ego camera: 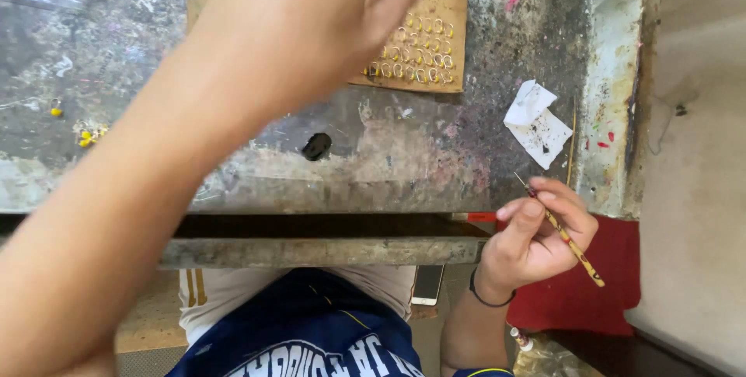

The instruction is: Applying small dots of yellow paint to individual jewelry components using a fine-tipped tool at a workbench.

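Observation:
My left arm reaches up across the view, and my left hand [326, 12] hovers over a brown cardboard sheet [451, 4] that carries rows of small yellow-rimmed rings [416, 54]. Its fingers are pinched together near the top edge; whether they hold anything is hidden. My right hand [536, 233] rests near the table's front right corner and grips a thin paintbrush [571, 241] with a yellow patterned handle, bristle tip pointing up and left.
The worn, paint-stained metal table [435, 151] has a dark blob [316, 146] at its middle, a crumpled white paper [538, 124] at right and yellow bits [87, 136] at left. A phone [428, 284] lies below the table edge beside a red cloth [590, 284].

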